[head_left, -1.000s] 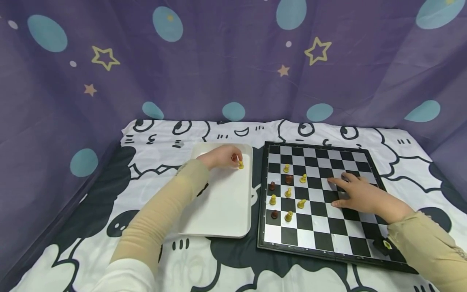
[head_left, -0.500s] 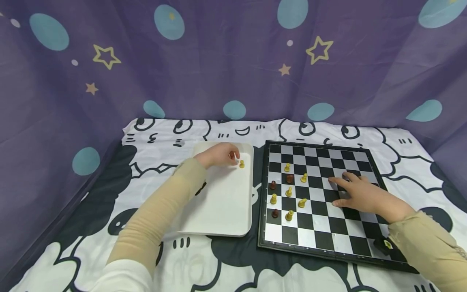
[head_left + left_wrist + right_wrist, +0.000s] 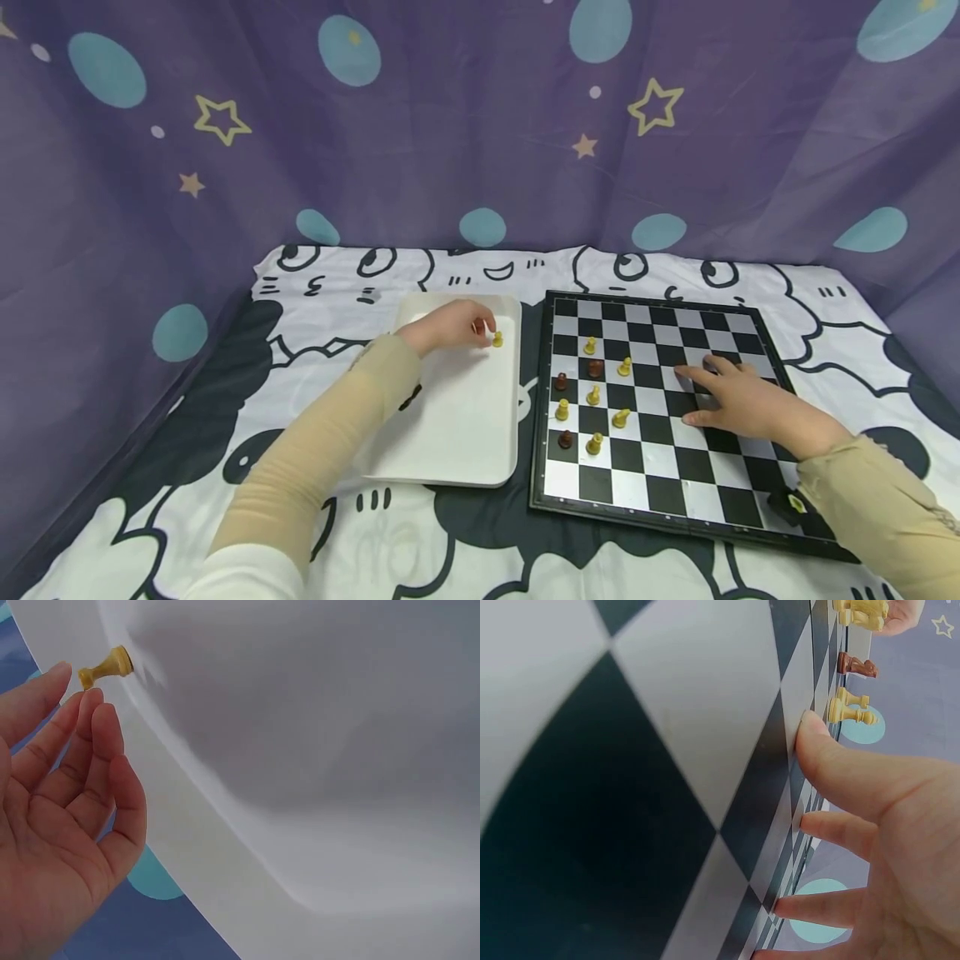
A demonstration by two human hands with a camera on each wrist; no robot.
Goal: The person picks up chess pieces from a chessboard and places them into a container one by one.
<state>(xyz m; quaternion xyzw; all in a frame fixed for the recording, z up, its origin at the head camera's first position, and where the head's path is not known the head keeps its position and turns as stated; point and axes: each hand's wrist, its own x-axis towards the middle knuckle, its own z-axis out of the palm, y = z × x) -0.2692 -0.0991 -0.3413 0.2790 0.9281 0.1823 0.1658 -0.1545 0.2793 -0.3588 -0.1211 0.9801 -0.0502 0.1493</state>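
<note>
Left wrist view: where's the yellow chess piece (image 3: 107, 666), and does the left hand (image 3: 67, 825) grip it?

It appears upright in the white tray (image 3: 450, 417), near the edge facing the chessboard (image 3: 663, 496); the thumb stands apart from it, fingertips just beside its head; light contact I can't tell.

What could go wrong?

A brushing fingertip could topple it; the right hand (image 3: 738, 404) rests on the chessboard, fingers spread; dragging it might knock other pieces (image 3: 594, 445).

Both sleeves (image 3: 318, 458) are beige, the left bordering white cloth (image 3: 247, 575).
</note>
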